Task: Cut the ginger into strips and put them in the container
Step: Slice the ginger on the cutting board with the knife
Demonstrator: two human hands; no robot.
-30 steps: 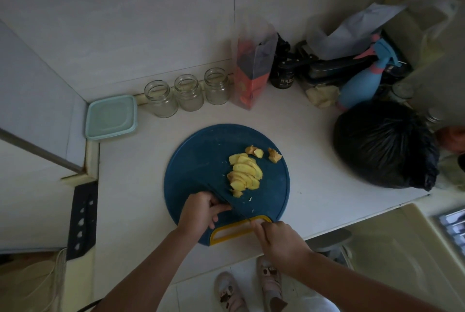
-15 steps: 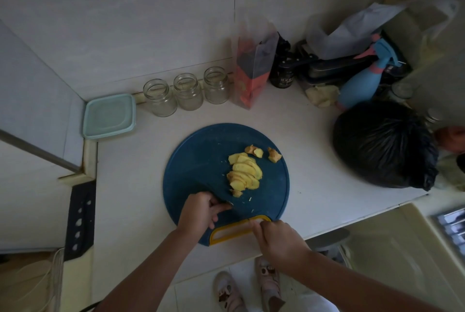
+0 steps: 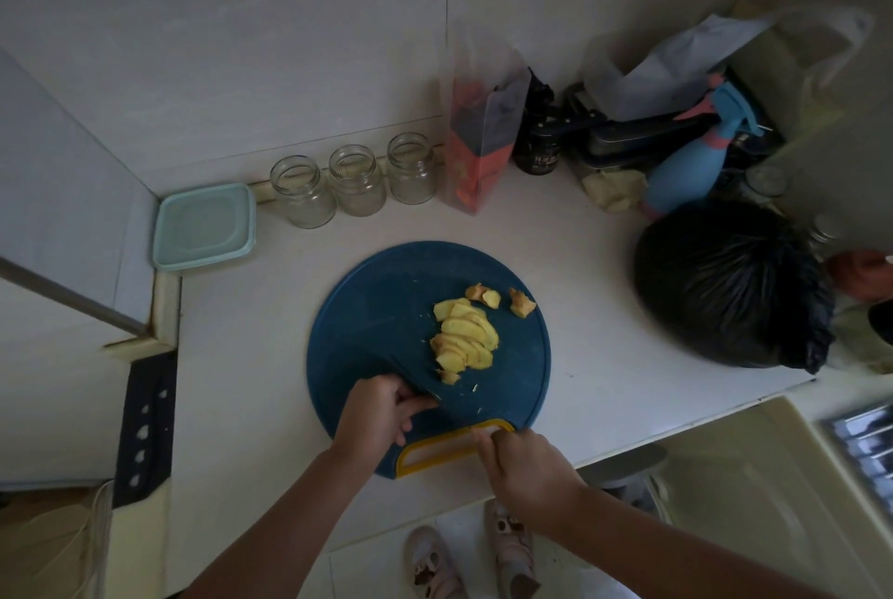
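Observation:
A pile of yellow ginger slices [image 3: 464, 337] lies right of centre on the round blue cutting board [image 3: 377, 308], with three knobbly end pieces [image 3: 522, 301] just behind it. A dark-bladed knife [image 3: 449, 410] lies low across the board's near part. My right hand [image 3: 526, 473] grips its handle over the board's yellow grip [image 3: 435, 448]. My left hand [image 3: 377, 415] sits at the board's near left, fingers curled, thumb and fingertips pinching the blade. A teal lidded container [image 3: 203, 226] rests at the counter's far left corner.
Three open glass jars [image 3: 357, 180] line the back wall, beside a red-and-clear bag [image 3: 478, 149]. A dark bottle, a blue spray bottle [image 3: 686, 173] and clutter fill the back right. A full black bag [image 3: 729, 284] sits right of the board. My shoes show below the counter edge.

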